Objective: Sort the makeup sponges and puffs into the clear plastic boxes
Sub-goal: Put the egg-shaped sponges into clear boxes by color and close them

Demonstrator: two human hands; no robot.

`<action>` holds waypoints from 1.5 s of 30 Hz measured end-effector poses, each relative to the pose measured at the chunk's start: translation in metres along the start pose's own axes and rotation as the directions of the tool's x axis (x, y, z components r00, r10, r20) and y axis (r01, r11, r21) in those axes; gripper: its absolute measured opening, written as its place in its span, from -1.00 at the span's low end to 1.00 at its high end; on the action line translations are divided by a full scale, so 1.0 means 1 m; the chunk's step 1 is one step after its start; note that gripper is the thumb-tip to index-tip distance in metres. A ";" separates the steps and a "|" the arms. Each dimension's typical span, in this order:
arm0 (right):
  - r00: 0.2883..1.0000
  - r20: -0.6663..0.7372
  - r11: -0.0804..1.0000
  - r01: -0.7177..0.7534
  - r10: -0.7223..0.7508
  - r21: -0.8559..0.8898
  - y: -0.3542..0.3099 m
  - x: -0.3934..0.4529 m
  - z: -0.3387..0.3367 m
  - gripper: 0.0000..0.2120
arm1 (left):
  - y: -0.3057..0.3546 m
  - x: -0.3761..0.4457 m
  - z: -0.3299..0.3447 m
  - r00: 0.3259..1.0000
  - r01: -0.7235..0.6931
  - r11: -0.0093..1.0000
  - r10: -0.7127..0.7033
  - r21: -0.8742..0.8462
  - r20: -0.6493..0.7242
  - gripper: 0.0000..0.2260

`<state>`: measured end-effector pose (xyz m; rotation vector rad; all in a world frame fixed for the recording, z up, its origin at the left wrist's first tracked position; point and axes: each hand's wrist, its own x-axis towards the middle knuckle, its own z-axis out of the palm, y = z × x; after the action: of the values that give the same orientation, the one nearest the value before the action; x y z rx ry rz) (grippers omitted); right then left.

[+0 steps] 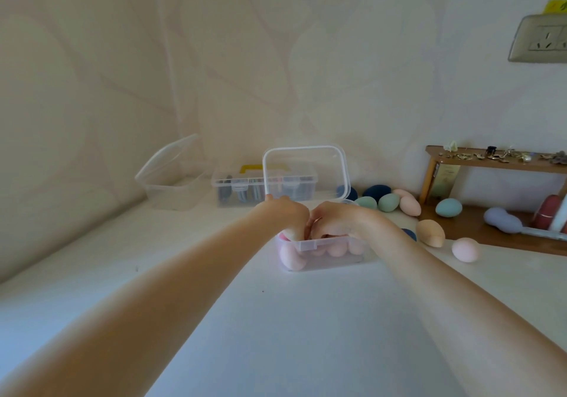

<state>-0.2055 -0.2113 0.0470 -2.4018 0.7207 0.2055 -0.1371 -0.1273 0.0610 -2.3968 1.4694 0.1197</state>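
Both forearms are extended across the white surface (306, 320), left hand (287, 217) and right hand (333, 220) curled inside the open clear box (322, 254) of pink sponges (291, 257), grip contents indiscernible.

both bare forearms reach forward and converge at centre. left hand (287, 215) knuckles up, fingers curled downward, fingertips hidden. right hand (333, 220) beside it, touching or nearly so, fingers also bent down and inward. whether either grips anything cannot be told. wrists roughly level, palms facing down.
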 end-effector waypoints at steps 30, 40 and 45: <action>0.704 -0.693 0.976 -0.007 0.160 0.217 0.065 -0.036 -0.056 -0.81 | -0.006 0.006 -0.015 0.936 -0.320 0.867 0.226 -0.383 -0.271 -0.94; 0.803 -0.534 0.895 -0.411 0.264 -0.176 0.142 -0.043 -0.028 -0.59 | 0.005 0.011 -0.009 0.947 -0.311 0.886 0.260 -0.343 -0.188 -0.76; 0.652 -0.754 0.995 -0.002 0.076 0.098 0.098 -0.047 -0.046 -0.66 | -0.002 0.016 -0.003 0.959 -0.282 0.882 0.246 -0.378 -0.141 -0.83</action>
<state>-0.2991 -0.2832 0.0478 -2.3353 1.1114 -0.8739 -0.1282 -0.1414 0.0604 -2.5106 1.9744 0.4167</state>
